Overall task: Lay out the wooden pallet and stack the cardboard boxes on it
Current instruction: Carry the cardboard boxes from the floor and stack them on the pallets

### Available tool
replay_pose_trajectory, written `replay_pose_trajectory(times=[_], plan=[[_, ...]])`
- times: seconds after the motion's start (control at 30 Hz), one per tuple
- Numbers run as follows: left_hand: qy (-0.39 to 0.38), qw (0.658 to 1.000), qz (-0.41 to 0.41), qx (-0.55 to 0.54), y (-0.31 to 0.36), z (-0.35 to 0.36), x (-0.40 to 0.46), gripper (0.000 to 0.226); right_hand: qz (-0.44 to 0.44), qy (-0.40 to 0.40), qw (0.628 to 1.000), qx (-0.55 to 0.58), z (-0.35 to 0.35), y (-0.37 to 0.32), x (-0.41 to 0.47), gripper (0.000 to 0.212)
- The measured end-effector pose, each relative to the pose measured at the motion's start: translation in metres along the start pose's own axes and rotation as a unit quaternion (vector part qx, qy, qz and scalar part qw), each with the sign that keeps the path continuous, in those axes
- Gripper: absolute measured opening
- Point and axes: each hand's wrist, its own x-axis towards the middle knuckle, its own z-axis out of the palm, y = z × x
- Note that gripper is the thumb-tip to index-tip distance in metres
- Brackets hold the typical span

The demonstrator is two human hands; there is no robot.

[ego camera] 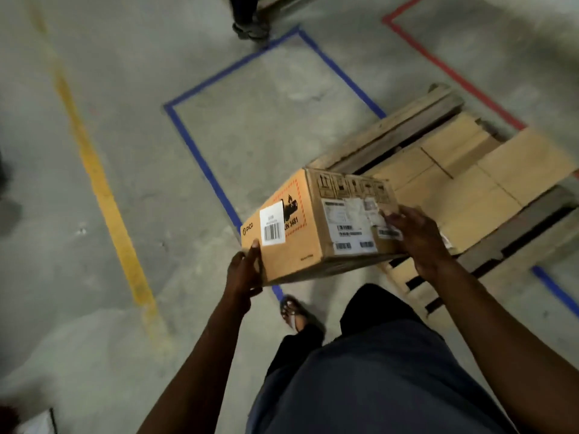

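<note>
Your left hand (pixel 246 270) and right hand (pixel 416 239) grip opposite ends of the cardboard box (pixel 316 223) at frame centre, held above the wooden pallet's (pixel 404 133) near-left corner, centre-right, already carrying boxes (pixel 476 173).

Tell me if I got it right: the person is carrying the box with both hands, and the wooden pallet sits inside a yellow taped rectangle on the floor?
Not quite. The tape rectangle around the wooden pallet is blue, not yellow; the yellow mark is a separate stripe off to the left. The rest holds: the head view shows the left hand and right hand holding the cardboard box.
</note>
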Motion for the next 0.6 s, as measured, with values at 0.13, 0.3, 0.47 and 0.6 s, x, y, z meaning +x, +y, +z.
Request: replay_pose_trajectory(times=[0.13,0.3,0.47,0.6], plan=[[-0.062,0.996,0.014,0.06,0.08,0.009,0.051,0.046,-0.014,0.052,0.998,0.041,0.012,-0.01,0.02,0.004],[-0.122,0.984,0.036,0.123,0.167,0.055,0.104,0.064,-0.029,0.119,0.987,0.103,0.019,-0.018,0.057,0.019],[-0.156,0.973,0.041,0.168,0.245,0.124,0.146,0.075,-0.011,0.175,0.975,0.138,0.006,-0.036,0.114,0.019],[-0.172,0.963,0.035,0.205,0.303,0.179,0.169,0.086,0.001,0.194,0.969,0.154,-0.007,-0.058,0.154,0.031]])
